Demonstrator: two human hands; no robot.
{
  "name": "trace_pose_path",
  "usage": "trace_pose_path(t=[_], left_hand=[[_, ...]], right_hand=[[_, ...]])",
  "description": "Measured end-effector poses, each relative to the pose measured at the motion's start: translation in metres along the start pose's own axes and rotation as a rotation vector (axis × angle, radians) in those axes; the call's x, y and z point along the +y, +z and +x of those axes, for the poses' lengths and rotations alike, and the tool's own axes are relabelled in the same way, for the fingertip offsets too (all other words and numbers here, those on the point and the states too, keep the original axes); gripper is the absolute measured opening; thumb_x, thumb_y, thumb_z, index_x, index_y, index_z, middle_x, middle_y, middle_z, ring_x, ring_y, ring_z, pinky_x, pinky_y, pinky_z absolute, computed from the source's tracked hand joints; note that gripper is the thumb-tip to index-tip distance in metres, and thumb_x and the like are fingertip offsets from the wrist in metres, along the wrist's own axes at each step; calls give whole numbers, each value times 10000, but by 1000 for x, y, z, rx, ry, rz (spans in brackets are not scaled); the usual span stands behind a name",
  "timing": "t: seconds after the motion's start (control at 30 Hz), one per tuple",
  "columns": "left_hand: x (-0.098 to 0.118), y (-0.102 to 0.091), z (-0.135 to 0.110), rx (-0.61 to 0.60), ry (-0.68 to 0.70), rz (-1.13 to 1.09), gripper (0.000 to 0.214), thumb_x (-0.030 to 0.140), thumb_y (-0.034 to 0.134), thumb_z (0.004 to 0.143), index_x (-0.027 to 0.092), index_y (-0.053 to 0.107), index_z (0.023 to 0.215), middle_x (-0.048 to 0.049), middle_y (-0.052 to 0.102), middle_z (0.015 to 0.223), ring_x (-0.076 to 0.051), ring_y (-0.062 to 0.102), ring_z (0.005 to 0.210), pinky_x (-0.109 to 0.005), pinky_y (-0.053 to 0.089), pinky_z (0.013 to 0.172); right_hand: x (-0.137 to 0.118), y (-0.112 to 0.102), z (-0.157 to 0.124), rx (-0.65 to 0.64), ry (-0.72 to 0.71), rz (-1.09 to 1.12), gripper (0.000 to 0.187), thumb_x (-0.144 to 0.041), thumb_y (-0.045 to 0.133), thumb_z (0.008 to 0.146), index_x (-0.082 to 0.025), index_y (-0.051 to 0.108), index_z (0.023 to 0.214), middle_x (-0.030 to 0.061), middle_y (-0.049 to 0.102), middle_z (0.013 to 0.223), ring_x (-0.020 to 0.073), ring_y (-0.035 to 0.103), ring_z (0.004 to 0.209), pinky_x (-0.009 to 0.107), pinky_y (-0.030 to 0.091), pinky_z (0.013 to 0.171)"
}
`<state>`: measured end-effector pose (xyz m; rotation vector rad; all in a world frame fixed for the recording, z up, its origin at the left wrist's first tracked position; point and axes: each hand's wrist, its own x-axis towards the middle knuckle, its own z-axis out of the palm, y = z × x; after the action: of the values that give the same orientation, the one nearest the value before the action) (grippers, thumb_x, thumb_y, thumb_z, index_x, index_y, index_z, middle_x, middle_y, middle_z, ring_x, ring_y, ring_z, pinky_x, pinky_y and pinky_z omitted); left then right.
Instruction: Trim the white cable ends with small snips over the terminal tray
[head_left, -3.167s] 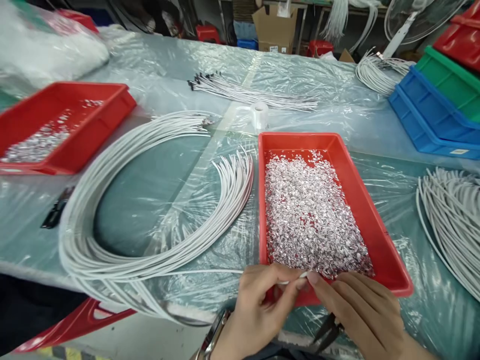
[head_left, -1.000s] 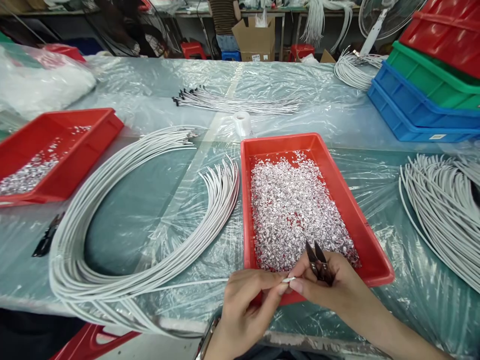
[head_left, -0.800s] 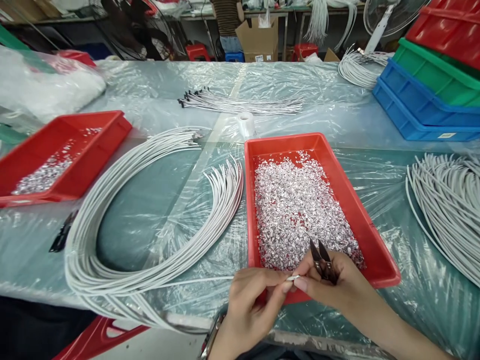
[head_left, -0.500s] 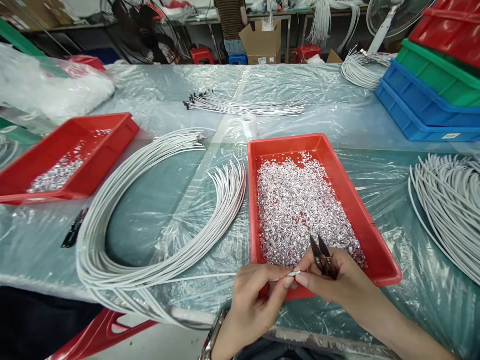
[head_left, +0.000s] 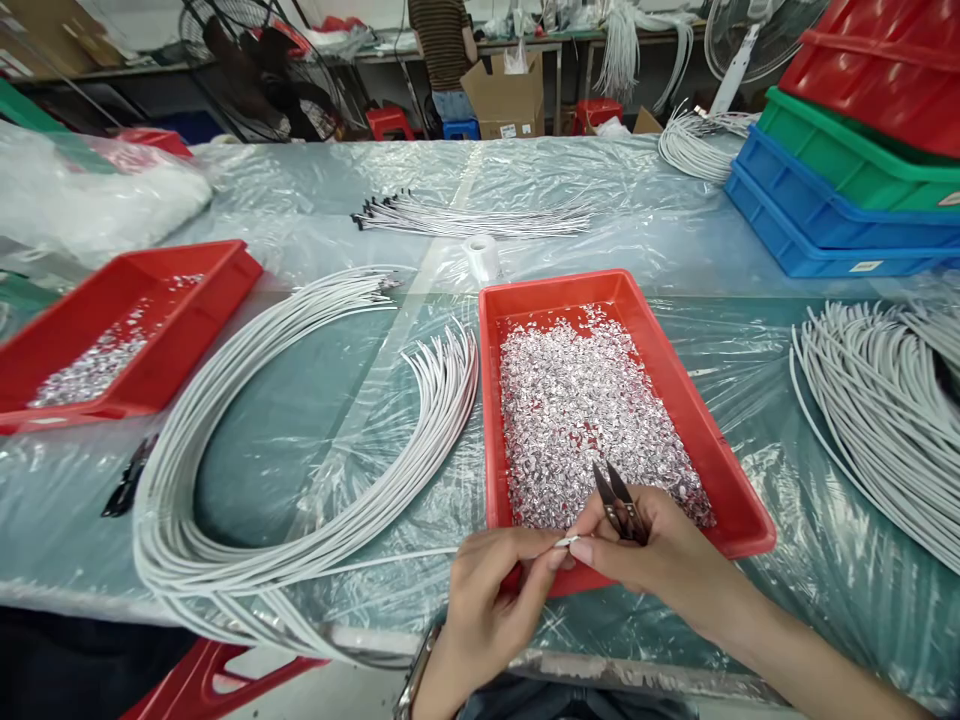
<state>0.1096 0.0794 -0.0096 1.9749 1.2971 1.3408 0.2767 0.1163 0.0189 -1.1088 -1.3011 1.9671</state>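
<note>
My left hand (head_left: 499, 590) pinches a white cable (head_left: 405, 553) close to its end; the cable runs left to a large coiled bundle of white cables (head_left: 187, 500). Thumb and forefinger of my right hand (head_left: 652, 550) are closed on the tip of that same cable, touching my left fingertips. Tucked in my right hand is a pair of thread snips (head_left: 619, 503), its dark blades apart and pointing up and away. Both hands are over the near end of a red tray (head_left: 493, 430) that holds many small shiny silver foil scraps (head_left: 592, 400).
Another red tray (head_left: 225, 290) with silver scraps stands at left, a black-handled tool (head_left: 127, 480) near it. A tape roll (head_left: 480, 258) and black-tipped cables (head_left: 472, 216) lie beyond. At right are more coiled cables (head_left: 885, 410) and stacked bins (head_left: 847, 210). A person (head_left: 442, 50) stands behind.
The whole view has shifted slightly, so things appear a little further left. Both hands keep their pinch on the cable end, and the snips stay in my right hand.
</note>
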Motion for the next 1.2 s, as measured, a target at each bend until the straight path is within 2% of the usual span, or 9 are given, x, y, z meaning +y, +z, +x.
trace_pose_path(t=[0.23, 0.7, 1.0, 1.2], left_hand=[[0, 1, -3, -19, -32, 6, 90, 88, 574, 822, 166, 598, 784, -4, 700, 655, -110, 642, 545, -194, 470, 527], [-3, 2, -6, -27, -22, 16, 97, 82, 567, 828, 173, 598, 815, 19, 681, 636, -97, 636, 549, -186, 454, 562], [-3, 2, -8, -46, -60, -7, 113, 71, 551, 839, 172, 595, 815, 32, 656, 616, -83, 624, 562, -180, 438, 587], [-1, 2, -5, -61, -100, -47, 122, 90, 524, 858, 176, 572, 786, 40, 633, 579, -80, 596, 518, -169, 429, 543]], right_hand=[[3, -6, 3, -29, 110, 113, 98, -221, 646, 772, -193, 568, 721, -101, 286, 513, 55, 244, 437, 199, 208, 395], [0, -4, 4, -15, 125, 90, 108, -195, 620, 746, -188, 535, 682, -104, 286, 494, 51, 267, 423, 212, 211, 402], [-1, -4, 4, -10, 124, 68, 111, -172, 598, 742, -194, 531, 657, -102, 269, 498, 60, 246, 441, 218, 204, 409], [-6, -2, 3, 10, 122, 34, 137, -183, 598, 752, -193, 513, 645, -97, 256, 513, 65, 246, 452, 224, 214, 416]])
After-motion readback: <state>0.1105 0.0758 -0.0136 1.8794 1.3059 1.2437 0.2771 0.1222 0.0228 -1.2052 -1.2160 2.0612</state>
